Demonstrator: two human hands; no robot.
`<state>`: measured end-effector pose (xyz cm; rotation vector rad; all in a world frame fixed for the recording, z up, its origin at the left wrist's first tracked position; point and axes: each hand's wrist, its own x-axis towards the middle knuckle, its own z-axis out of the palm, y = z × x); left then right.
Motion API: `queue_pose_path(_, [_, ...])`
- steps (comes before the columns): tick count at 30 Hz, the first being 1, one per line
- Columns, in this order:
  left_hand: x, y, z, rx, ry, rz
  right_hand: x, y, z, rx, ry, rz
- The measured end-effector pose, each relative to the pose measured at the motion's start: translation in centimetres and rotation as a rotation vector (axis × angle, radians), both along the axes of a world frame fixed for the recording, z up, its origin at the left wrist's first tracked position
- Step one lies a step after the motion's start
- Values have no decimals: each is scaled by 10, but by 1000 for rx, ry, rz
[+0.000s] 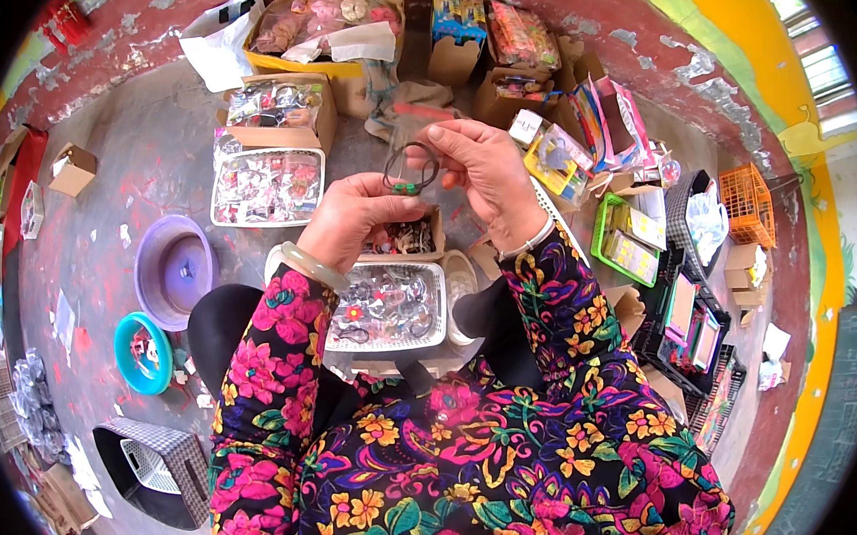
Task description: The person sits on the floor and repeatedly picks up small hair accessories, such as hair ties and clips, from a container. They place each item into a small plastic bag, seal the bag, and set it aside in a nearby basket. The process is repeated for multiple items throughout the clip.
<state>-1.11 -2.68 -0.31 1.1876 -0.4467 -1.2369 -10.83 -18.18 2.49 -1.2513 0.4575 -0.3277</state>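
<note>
A dark elastic hair tie (431, 168) with green beads is stretched in a loop between my two hands, above my lap. My left hand (350, 216) pinches it by the beads between thumb and finger. On the opposite side, my right hand (489, 169) grips the upper part of the loop with thumb and forefinger. Below them a white plastic basket (442, 304) holds several small hair accessories in clear wrapping. Just past that basket, partly covered by my left hand, a small cardboard box (433, 237) contains dark and brown bits.
Ahead stand a second white basket (213, 205) of wrapped pieces and several cardboard boxes (324, 126). A purple basin (143, 277) and a teal basin (122, 360) sit at left. On the right are a green basket (598, 241), a black crate (665, 350) and an orange crate (748, 207).
</note>
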Motion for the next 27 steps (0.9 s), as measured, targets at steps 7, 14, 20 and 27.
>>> queue_pose_path(7, [4,1,12,-102,43,318,1,9,1,-200,-5,-3])
queue_pose_path(14, [10,2,2,-294,168,247,5,17,-2,-228,-4,70])
queue_pose_path(20, [9,1,-5,-390,225,282,5,13,-7,-172,-21,7])
queue_pose_path(27, [3,1,3,-398,258,293,4,11,-8,-157,-33,-30])
